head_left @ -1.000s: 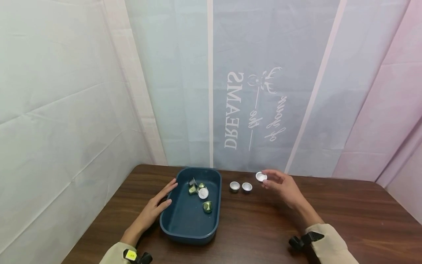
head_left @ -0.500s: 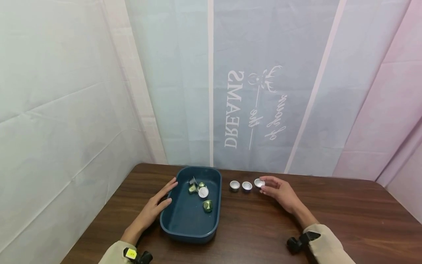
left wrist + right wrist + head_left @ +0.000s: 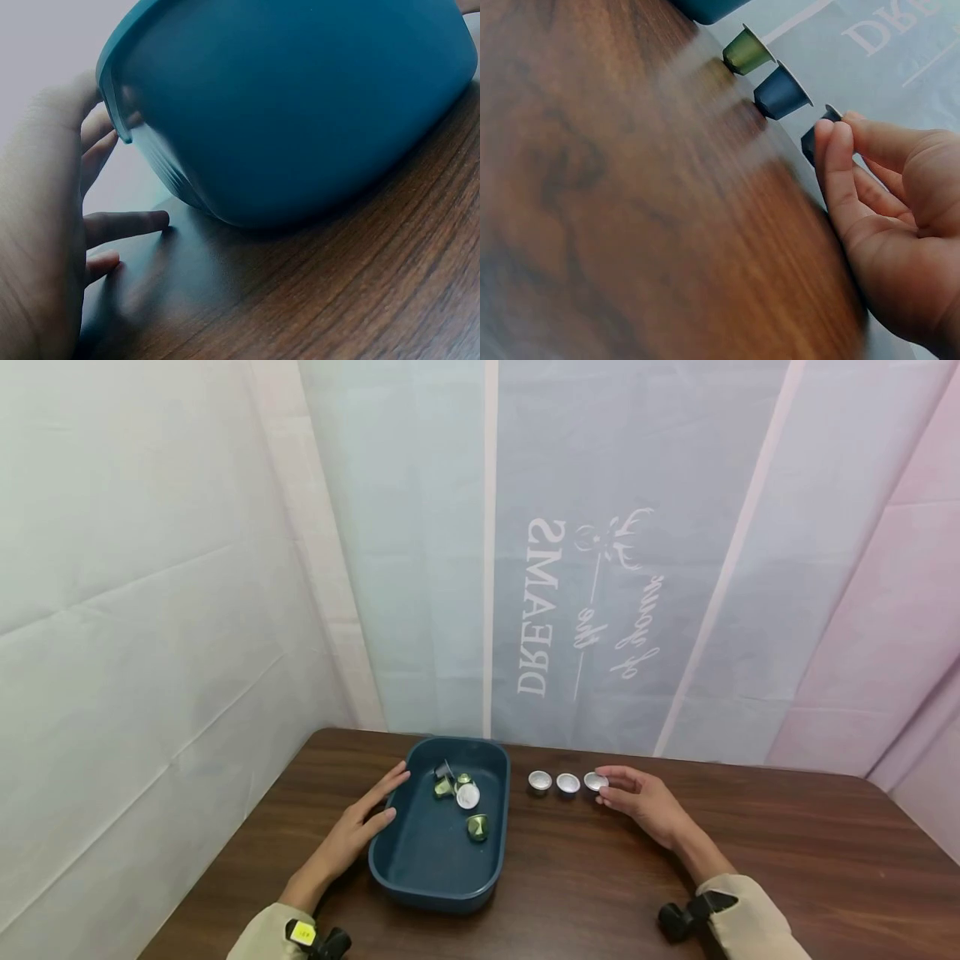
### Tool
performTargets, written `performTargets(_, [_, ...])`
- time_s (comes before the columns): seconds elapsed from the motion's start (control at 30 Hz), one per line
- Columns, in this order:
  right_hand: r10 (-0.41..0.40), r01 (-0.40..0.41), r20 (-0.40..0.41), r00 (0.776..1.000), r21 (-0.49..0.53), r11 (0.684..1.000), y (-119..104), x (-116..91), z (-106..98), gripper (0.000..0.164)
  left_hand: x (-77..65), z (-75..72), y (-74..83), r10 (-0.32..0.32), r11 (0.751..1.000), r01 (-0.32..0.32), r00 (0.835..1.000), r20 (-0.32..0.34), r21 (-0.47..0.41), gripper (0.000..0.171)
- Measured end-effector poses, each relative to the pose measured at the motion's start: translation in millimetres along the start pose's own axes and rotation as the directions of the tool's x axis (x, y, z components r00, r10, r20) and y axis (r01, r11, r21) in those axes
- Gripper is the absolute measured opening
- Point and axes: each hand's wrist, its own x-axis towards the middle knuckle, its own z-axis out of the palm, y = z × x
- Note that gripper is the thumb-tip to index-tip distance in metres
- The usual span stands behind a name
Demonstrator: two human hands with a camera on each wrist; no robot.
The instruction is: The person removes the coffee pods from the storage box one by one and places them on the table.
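At the right end of a short row on the table, a dark coffee capsule [image 3: 808, 144] stands lid up, its silver lid facing the head camera. My right hand [image 3: 645, 802] pinches it at the rim between thumb and fingertips. Beside it stand a dark blue capsule [image 3: 780, 94] and a green capsule [image 3: 748, 52], both lid up. My left hand [image 3: 348, 839] rests at the left side of a blue rectangular tub [image 3: 435, 864], fingers spread along its rim. Several loose capsules, among them a green one [image 3: 477, 827], lie inside the tub.
The brown wooden table [image 3: 585, 877] ends close behind the row of capsules. A printed curtain [image 3: 427, 568] hangs behind it, and a white cloth [image 3: 150, 610] closes off the left side.
My right hand has lowered its capsule from behind the row to the row's right end and still pinches it. The left hand stays at the tub. The head view shifts slightly.
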Motion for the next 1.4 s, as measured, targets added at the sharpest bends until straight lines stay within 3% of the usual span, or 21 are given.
performTargets(0.27, [0.052,-0.053,0.032,0.998,0.025,0.998,-4,-1,0,0.052,-1.7,3.8,-31.1,-0.019,0.999,0.019,1.000,-0.005,0.037,0.052])
performTargets(0.47, [0.058,-0.057,0.040,0.998,-0.024,0.998,-4,-1,-1,0.050,-1.6,4.4,-38.2,-0.030,0.999,0.030,0.999,-0.018,0.015,0.052])
performTargets(0.97, [0.079,-0.079,0.038,0.996,0.003,0.997,-5,-1,-1,0.048,-1.4,4.6,-30.1,-0.023,1.000,0.023,1.000,-0.016,0.001,0.052])
performTargets(1.23, [0.061,-0.061,0.032,0.998,-0.001,0.998,-6,-2,-1,0.049,0.6,1.2,1.1,-0.016,1.000,0.016,1.000,-0.015,-0.018,0.050])
performTargets(1.4, [0.053,-0.053,0.021,0.998,0.016,0.998,-7,-3,-1,0.049,1.5,0.4,7.7,-0.024,0.999,0.023,1.000,-0.006,-0.023,0.050])
